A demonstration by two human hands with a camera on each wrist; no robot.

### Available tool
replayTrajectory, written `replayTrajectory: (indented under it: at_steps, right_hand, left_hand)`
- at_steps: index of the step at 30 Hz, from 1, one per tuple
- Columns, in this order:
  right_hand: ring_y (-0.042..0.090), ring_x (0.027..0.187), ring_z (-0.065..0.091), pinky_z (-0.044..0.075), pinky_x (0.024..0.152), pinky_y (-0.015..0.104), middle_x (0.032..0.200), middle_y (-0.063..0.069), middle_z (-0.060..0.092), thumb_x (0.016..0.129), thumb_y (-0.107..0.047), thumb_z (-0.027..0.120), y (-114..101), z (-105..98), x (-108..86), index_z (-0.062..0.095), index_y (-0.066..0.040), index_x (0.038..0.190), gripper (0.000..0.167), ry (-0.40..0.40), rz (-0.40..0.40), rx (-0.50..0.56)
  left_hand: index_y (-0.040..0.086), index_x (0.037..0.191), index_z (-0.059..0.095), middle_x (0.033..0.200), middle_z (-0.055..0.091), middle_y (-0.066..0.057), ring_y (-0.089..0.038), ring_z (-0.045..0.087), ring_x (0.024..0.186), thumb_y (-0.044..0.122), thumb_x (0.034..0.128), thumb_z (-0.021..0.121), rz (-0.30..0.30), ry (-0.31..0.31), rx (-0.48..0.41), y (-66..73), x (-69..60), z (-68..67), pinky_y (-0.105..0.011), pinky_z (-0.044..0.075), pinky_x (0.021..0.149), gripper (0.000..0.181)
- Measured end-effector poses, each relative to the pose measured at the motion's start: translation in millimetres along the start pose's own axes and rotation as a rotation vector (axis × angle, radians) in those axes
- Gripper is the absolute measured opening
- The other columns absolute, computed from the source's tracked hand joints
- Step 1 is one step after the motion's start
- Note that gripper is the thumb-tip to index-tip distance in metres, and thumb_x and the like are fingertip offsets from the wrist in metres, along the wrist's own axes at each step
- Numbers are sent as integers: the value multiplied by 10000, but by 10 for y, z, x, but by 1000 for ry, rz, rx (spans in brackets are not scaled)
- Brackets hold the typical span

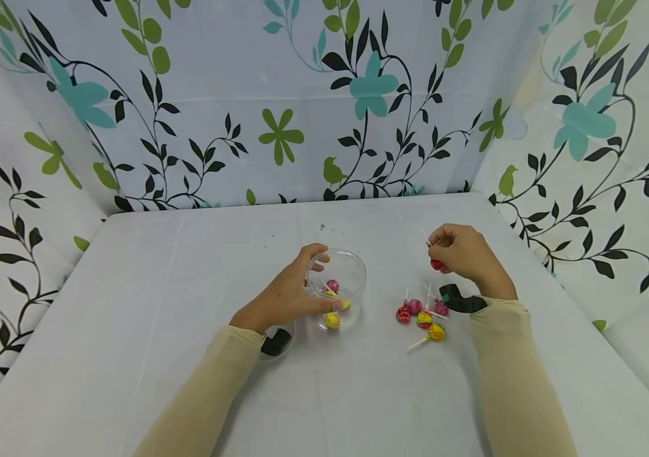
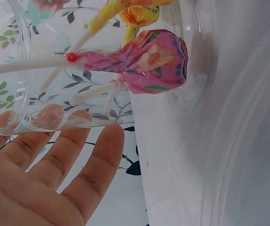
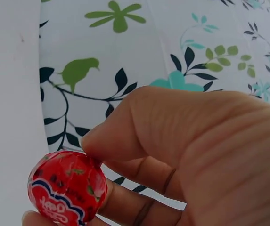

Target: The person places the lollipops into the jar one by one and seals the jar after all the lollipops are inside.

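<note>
Right grip (image 1: 461,257) pinches a red lollipop (image 3: 66,186); left grip (image 1: 287,292) curls round a clear jar (image 1: 357,279).
The red lollipop is at the right grip's fingertips, above the desk (image 1: 198,266), toward its far right corner. The clear jar, near the desk's middle, holds a pink lollipop (image 2: 156,61) and yellow lollipops (image 1: 332,320). A loose cluster of lollipops (image 1: 424,319) lies between the jar and the desk's right edge, nearer the front than the right grip. The desk is white; leaf-patterned curtains (image 1: 301,101) hang beyond its far, left and right edges.
</note>
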State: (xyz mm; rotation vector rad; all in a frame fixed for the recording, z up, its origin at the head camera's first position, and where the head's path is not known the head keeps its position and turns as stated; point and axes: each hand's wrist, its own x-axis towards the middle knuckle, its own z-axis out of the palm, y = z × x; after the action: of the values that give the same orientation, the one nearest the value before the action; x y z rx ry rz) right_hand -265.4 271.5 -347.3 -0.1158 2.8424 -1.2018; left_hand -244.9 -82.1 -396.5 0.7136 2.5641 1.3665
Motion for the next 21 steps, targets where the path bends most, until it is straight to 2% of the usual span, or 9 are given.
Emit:
replayTrajectory:
  at_steps: [10, 21]
  right_hand:
    - [266, 852, 693, 603, 700, 259, 1063, 201, 709, 993, -109, 641, -200, 86, -40, 653, -8, 1144, 183, 40, -71, 70]
    - [251, 828, 715, 611, 706, 268, 1026, 185, 719, 994, -82, 657, -314, 258, -13, 663, -10, 1115, 141, 34, -184, 143]
  left_hand:
    - [343, 1570, 285, 1508, 480, 130, -126, 484, 1386, 458, 797, 902, -1, 5, 17, -10, -1, 7, -508, 465, 1083, 996]
    - [321, 1568, 285, 1505, 494, 104, -142, 493, 1387, 458, 791, 908, 22, 12, 17, -24, -1, 12, -505, 468, 1067, 1005]
